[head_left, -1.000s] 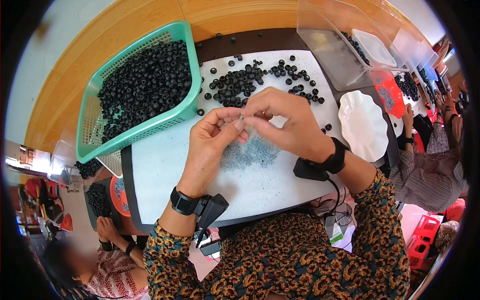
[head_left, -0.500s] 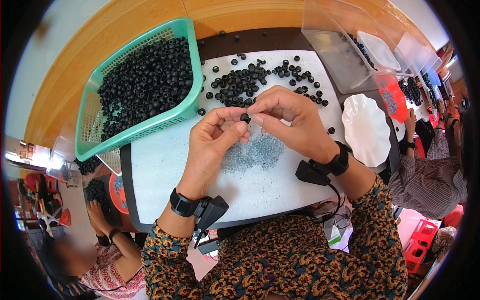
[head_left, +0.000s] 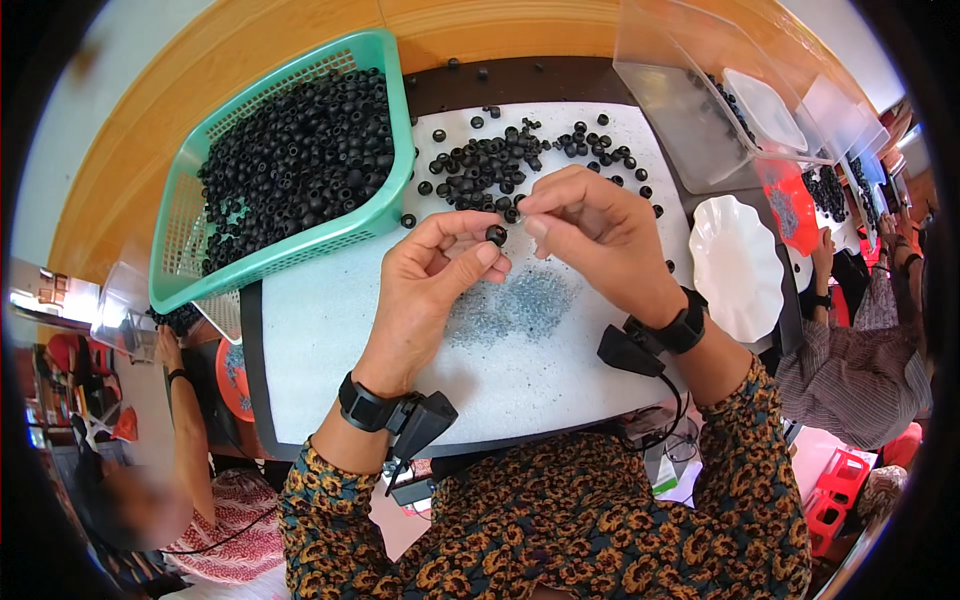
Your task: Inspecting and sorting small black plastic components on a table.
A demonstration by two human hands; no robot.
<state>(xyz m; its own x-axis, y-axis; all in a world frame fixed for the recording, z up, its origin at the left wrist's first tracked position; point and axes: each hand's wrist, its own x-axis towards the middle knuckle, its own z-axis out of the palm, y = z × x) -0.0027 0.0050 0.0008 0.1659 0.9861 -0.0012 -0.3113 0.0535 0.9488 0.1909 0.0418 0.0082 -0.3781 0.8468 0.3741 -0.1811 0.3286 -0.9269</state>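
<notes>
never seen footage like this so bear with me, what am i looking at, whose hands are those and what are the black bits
The picture comes from a wide fisheye camera worn on a person's head, looking down, so straight edges bend near the rim. The two bare hands are that person's own. Both wrists carry black bands with small devices. The left hand pinches a small black ring-shaped bead, and the right hand meets it with its fingertips. Below lies a white foam mat with a pile of loose black beads and a patch of tiny grey-blue bits. A green basket full of beads sits to the left. Other people work at the edges.
</notes>
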